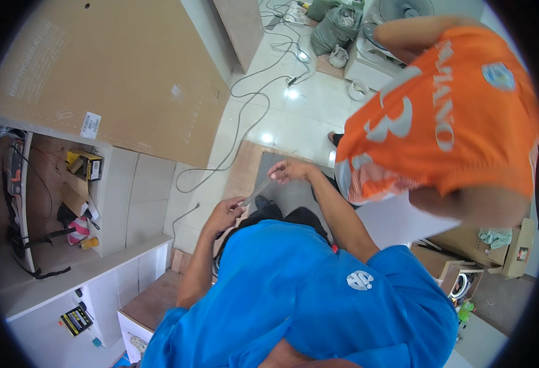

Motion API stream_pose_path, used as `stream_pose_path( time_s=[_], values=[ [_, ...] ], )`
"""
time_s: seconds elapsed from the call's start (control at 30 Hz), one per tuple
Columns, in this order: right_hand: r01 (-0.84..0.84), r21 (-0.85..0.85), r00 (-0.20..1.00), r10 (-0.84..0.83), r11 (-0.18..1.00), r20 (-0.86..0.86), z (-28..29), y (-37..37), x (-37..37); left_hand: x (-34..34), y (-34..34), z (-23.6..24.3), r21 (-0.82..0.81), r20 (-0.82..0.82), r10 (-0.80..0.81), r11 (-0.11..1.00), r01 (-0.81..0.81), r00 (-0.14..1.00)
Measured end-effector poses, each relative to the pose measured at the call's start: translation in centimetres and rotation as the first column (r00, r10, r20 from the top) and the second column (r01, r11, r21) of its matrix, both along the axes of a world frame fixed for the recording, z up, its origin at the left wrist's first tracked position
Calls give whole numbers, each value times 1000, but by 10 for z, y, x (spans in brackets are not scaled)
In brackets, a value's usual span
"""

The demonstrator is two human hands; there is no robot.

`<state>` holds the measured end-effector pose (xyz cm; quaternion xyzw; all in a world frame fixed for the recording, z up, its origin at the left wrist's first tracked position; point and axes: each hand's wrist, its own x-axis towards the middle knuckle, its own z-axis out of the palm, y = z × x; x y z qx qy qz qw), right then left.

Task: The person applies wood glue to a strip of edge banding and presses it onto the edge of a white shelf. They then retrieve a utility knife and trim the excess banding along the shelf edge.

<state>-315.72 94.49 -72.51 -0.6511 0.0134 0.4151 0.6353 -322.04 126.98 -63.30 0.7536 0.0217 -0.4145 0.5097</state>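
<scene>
seen from above, a person in a blue shirt (294, 282) holds a thin, pale strip (258, 191) slantwise in front of their waist, above the floor. the left hand (225, 216) has its fingers closed on the strip's lower end; the right hand (289, 172) pinches the upper end between its fingertips. to the right, just beside, a co-worker in an orange jersey (441, 116) leans in. a dark cable (240, 126) loops across the shiny tiles, near a large brown cardboard panel (128, 67) at left.
</scene>
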Motion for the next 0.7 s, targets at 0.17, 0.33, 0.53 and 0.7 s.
stream_pose_path(
  time_s=[0.17, 0.33, 0.53, 0.7],
  values=[
    [-92, 42, 978, 99, 995, -181, -30, 10, 140, 77, -19, -16, 181, 299, -36, 983, -19, 954],
    [-183, 112, 948, 206, 977, -243, -38, 1, 248, 154, -37, -34, 318, 497, -106, 946, -67, 861],
    [-433, -1, 866, 415, 902, -279, -82, -32, 355, 264, -75, -32, 522, 399, -263, 853, 18, 879],
    [-351, 4, 908, 341, 936, -243, -112, -106, 436, 396, -127, -72, 458, 369, -295, 883, 103, 881]
  ],
)
